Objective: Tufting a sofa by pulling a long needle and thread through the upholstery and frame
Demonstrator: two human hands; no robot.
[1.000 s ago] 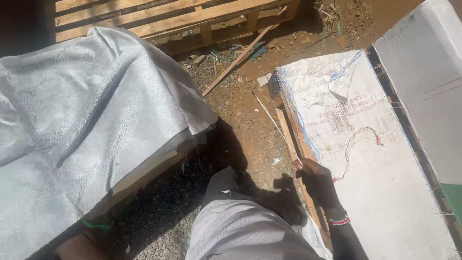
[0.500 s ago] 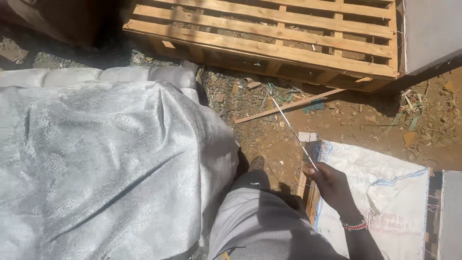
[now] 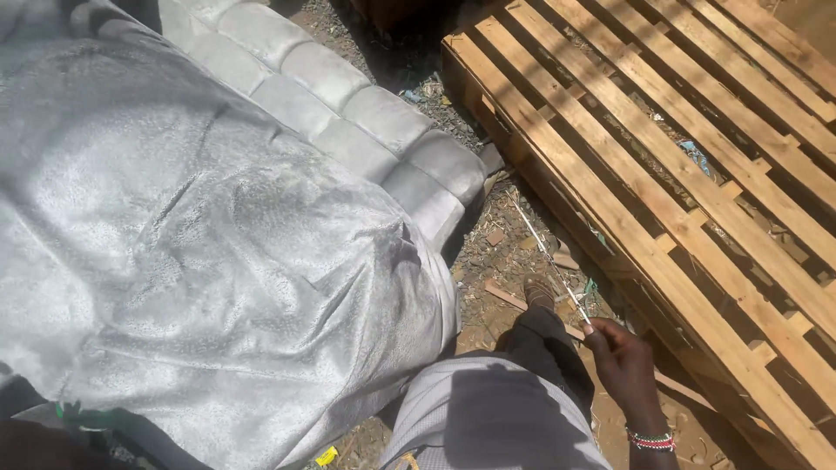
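Note:
My right hand (image 3: 625, 370) is at the lower right, with a beaded band on its wrist. Its fingers pinch the near end of a long thin pale rod (image 3: 550, 259) that points up and away over the dirt. The hand is just right of my leg in dark trousers (image 3: 544, 352), whose shoe (image 3: 538, 292) stands on the ground. My grey shirt (image 3: 492, 418) fills the bottom centre. My left hand is not in view.
A large silvery grey cover (image 3: 200, 252) drapes over a bulky shape on the left, with a quilted padded edge (image 3: 348, 104) along its far side. A wooden slatted pallet (image 3: 697, 174) lies on the right. Dirt, wood scraps and litter lie between them.
The view has swung left and forward: the white sack by my right hand has left the picture and the pallet now lies on the right. My right hand still holds the rod.

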